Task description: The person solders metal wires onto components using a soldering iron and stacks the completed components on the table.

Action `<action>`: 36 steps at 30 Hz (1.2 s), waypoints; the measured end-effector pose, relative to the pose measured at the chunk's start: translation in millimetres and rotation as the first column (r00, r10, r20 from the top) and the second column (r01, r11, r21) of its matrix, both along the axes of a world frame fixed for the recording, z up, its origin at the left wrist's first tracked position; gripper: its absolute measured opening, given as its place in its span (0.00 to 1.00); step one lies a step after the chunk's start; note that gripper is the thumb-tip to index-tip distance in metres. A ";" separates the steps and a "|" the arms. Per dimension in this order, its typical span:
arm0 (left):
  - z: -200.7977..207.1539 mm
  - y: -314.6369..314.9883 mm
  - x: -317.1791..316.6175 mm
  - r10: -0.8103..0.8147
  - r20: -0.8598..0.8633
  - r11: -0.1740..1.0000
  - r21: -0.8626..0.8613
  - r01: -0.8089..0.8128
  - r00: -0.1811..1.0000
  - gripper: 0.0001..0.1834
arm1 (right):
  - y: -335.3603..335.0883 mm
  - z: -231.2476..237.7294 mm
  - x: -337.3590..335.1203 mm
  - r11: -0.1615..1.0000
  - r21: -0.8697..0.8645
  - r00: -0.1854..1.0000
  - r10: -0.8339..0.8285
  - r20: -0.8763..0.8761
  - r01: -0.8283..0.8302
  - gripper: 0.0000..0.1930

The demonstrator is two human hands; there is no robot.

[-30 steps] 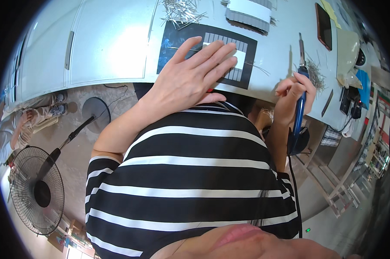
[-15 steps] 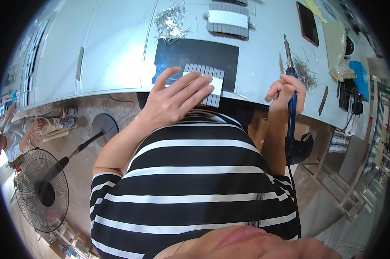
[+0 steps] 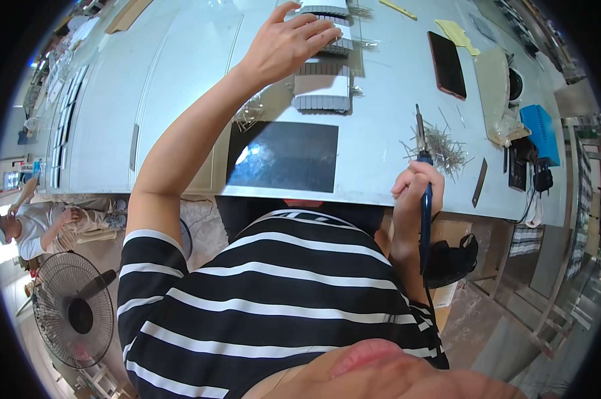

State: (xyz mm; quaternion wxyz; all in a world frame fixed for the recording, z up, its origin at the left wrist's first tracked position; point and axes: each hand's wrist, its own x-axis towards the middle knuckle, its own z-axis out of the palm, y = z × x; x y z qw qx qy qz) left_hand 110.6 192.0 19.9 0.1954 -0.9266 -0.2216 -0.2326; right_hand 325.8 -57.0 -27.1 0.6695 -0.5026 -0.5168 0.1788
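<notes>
My left hand (image 3: 294,41) is stretched out to the far side of the table, over a stack of grey ribbed strips with a white band (image 3: 342,45). Its fingers are extended and spread, touching or just above the stack; their undersides are hidden. Nearer me lies a similar grey and white stack (image 3: 321,86). In my right hand (image 3: 417,183), fingers closed round its blue handle, is a soldering iron (image 3: 425,206), tip pointing away from me. Beyond that hand a pile of thin metal wire pieces (image 3: 441,149) lies on the table. The dark mat (image 3: 284,159) lies bare near the front edge.
A phone (image 3: 447,64), a yellow cloth (image 3: 457,34) and a blue box (image 3: 540,135) are on the right. My left forearm partly covers another wire pile (image 3: 250,113). A standing fan (image 3: 74,309) and a seated person (image 3: 31,226) are at the left.
My left hand has moved from the ribbed piece at the mat's front to the far stacks. That piece is gone from the mat. My right hand still holds the soldering iron.
</notes>
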 end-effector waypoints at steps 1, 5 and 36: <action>-10.1 9.8 3.4 0.063 -0.027 0.991 0.119 -0.060 0.998 0.23 | 0.5 -0.3 -0.7 1.000 0.007 1.000 -0.003 -0.003 0.003 0.10; -22.9 30.0 9.4 0.108 -0.046 0.970 0.224 -0.095 0.993 0.18 | 0.7 -4.3 2.5 0.999 0.027 0.998 0.024 -0.053 -0.023 0.14; -15.5 36.9 12.4 0.115 -0.063 0.980 -0.155 -0.124 0.991 0.26 | 3.3 -2.7 0.2 0.998 -0.061 0.998 -0.025 -0.050 0.022 0.09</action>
